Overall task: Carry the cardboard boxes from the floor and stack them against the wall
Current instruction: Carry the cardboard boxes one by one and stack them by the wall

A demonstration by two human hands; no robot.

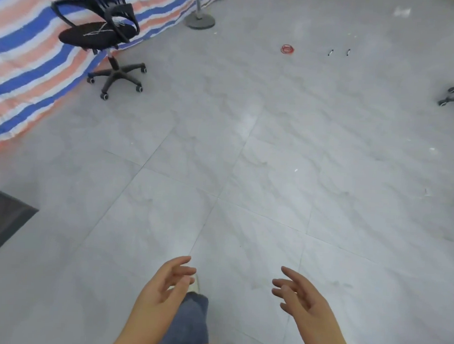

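Grey marbled floor tiles (287, 148) fill most of the frame, with a blue, orange and white striped tarpaulin (23, 64) across the upper left. On its edge stands a black mesh office chair (107, 34). At the bottom, the left hand (167, 287) and right hand (303, 299) hang loosely spread, holding nothing. A small red coil (287, 49) lies at upper right. No cardboard boxes show.
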